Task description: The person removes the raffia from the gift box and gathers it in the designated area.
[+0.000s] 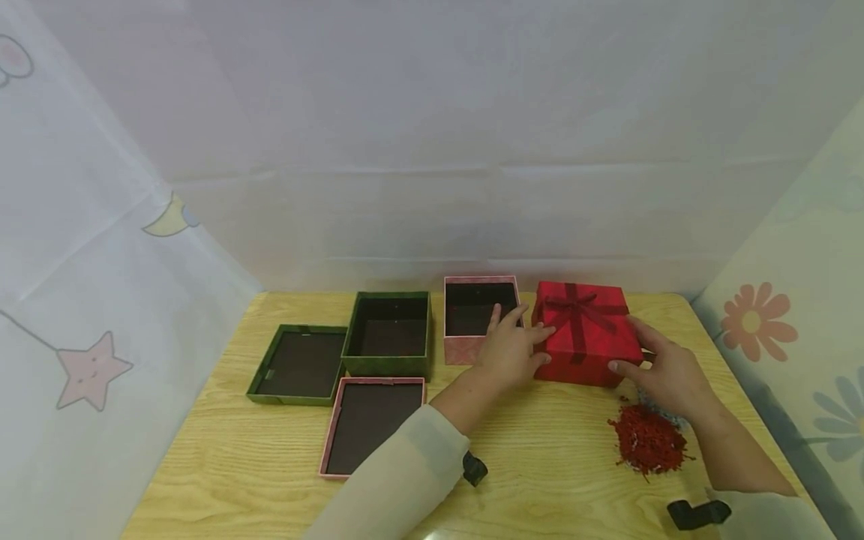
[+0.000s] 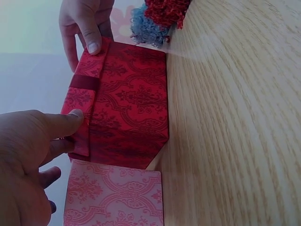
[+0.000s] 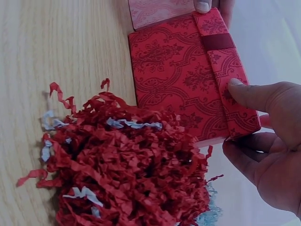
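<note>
A red gift box (image 1: 574,370) with a dark pattern stands at the right of the table, its lid (image 1: 601,337) on top. Dark red ribbon and a bow cross the lid. My left hand (image 1: 508,352) holds the lid's left front corner, its thumb on the front rim in the left wrist view. From the right side my right hand (image 1: 678,379) grips the lid, thumb on the front rim and fingers round the side. Just left of the red box is an open pink box (image 1: 464,350), partly behind my left hand.
A pile of red shredded paper (image 1: 648,441) lies front right, with pale blue shreds (image 1: 664,411) behind it. An open green box (image 1: 385,367) stands left of the pink one. The green lid (image 1: 300,364) and pink lid (image 1: 374,420) lie inside up. Cloth walls surround the table.
</note>
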{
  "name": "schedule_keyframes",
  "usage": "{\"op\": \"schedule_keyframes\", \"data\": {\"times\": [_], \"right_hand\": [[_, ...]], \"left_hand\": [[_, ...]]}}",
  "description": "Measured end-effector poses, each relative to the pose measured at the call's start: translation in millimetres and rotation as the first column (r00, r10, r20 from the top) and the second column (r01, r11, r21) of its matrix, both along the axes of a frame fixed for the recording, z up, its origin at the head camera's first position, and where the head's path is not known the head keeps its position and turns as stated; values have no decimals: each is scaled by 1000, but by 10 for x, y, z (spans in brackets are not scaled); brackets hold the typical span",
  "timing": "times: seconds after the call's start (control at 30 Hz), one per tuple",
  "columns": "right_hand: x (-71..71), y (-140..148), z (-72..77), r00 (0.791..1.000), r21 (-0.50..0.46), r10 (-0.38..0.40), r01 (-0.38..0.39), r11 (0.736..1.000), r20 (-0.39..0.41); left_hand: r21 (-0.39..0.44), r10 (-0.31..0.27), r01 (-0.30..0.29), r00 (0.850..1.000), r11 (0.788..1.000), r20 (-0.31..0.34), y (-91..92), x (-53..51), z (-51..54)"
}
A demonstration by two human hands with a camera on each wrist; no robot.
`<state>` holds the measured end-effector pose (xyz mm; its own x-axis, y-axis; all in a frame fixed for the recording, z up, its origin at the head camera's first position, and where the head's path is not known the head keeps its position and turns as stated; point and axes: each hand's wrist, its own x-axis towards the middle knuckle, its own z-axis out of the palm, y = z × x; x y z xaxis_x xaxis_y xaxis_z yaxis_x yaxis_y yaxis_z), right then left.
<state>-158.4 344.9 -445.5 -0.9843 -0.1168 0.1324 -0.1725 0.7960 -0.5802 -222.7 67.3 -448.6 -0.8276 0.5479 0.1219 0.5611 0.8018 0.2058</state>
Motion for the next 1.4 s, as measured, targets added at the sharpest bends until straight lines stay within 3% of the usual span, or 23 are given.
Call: {"op": "schedule_keyframes", "data": {"times": [0.63,0.8,0.93,1.07,1.2,1.27,1.4], "right_hand": [[65,-8,197,999,17,-27,27,999,-32],[81,-38,229,999,-6,-40,40,999,-14],[97,-67,261,998,-31,-59,59,998,1],[106,-96,292,996,-75,-86,87,993,14],[109,-141,320,990,-156,-135,141,978,47],[114,-173,324,988,-201,-149,155,967,44],[124,-244,319,989,-284,-150,145,948,6]], "left_hand": [[62,-12,13,1000,998,-8,-49,48,234],[107,-23,23,1000,994,-3,-104,23,246],[211,-43,33,998,977,45,-184,12,275],[377,-52,-11,986,926,158,-278,12,280],[524,-67,-76,966,848,248,-374,15,259],[584,-81,-92,962,807,263,-419,17,250],[671,-97,-92,966,736,239,-486,15,238]]}}
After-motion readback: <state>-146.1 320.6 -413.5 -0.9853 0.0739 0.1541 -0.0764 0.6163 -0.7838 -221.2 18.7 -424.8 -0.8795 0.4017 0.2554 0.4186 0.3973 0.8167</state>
